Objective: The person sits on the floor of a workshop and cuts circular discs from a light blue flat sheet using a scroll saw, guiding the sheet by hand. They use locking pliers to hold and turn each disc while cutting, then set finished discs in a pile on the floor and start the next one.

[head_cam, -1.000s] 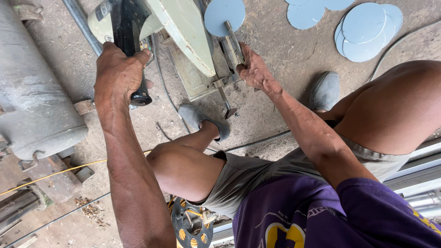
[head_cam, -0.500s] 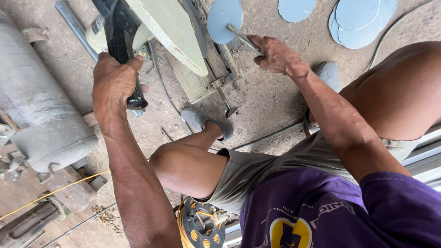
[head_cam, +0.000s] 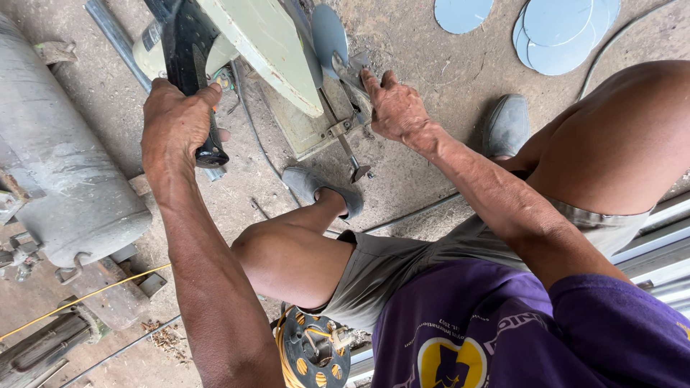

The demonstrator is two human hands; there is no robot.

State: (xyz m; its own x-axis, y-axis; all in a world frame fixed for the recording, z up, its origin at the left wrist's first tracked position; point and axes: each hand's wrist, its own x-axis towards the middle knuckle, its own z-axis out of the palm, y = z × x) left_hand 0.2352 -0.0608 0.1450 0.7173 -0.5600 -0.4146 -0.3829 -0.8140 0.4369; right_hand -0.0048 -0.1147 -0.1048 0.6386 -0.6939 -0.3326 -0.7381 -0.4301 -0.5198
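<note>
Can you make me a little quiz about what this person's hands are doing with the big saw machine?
1. True or false: the left hand grips the black handle of the pale green chop saw.
2. What does the right hand steady at the saw's clamp: A) a round blue-grey disc, B) a yellow cord, C) a shoe?
3. Fill in: more round discs lie on the concrete ____.

Key: 1 true; 2 A; 3 floor.
</note>
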